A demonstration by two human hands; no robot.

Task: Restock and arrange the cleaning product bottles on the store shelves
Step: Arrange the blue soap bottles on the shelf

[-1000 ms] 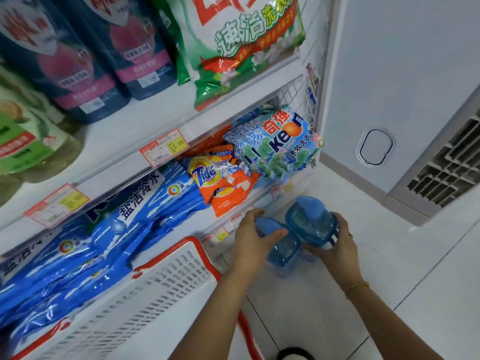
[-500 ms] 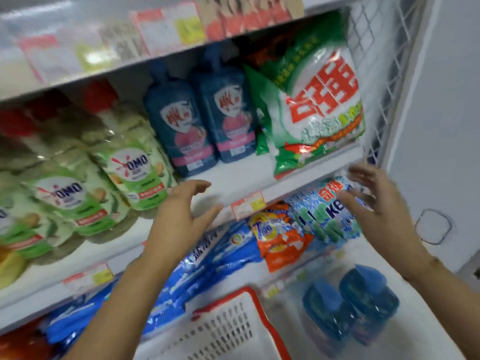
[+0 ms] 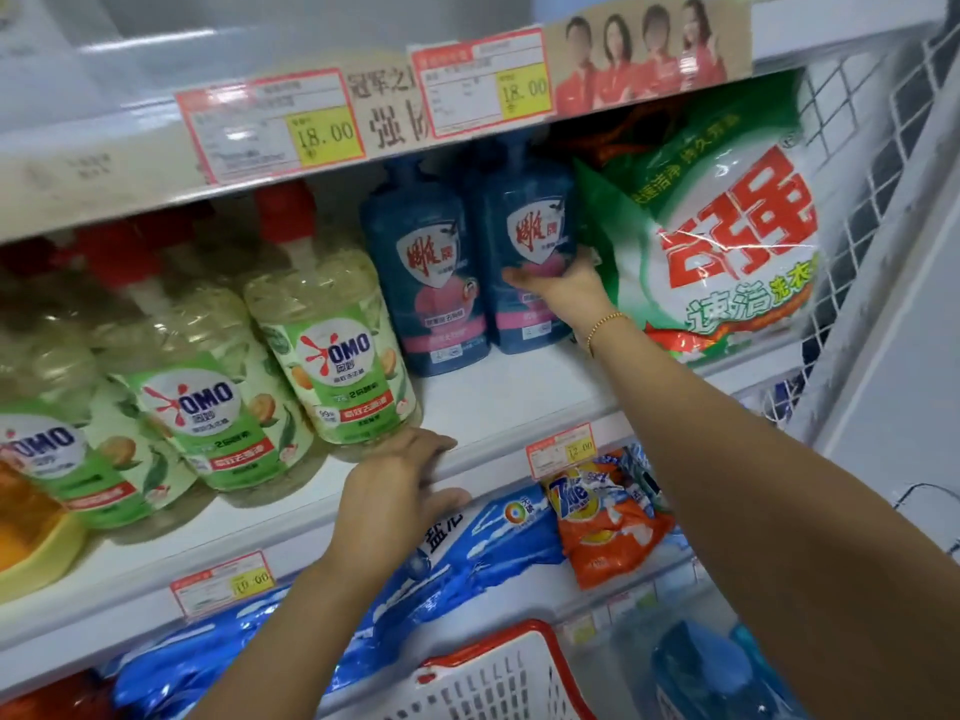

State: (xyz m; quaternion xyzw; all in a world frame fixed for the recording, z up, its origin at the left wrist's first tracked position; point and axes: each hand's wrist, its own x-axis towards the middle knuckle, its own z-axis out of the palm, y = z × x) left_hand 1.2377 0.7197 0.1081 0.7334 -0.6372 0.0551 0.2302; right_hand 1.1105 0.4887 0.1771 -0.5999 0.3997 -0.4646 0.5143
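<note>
I see bright, even light. The green bag (image 3: 727, 241) shines with white glare. The bottles (image 3: 47, 449) at the left edge look soft and smeared, and the shelf rail (image 3: 104, 168) bends near the sides.

There is one view, from a wide-angle camera on the person's head. It stands close to the shelving and faces it at a slant, so the left end looms larger and the shelf lines climb to the right. It looks slightly down on the middle shelf (image 3: 498, 402), whose top surface shows. Both forearms enter from the bottom edge: the left hand (image 3: 400, 485) rests at that shelf's front lip, and the right hand (image 3: 563, 291) grips a blue bottle (image 3: 524, 236) further in. Price tags (image 3: 275, 127) cross the top, a basket (image 3: 493, 678) sits at the bottom edge, and wire mesh (image 3: 857, 142) closes the right.
</note>
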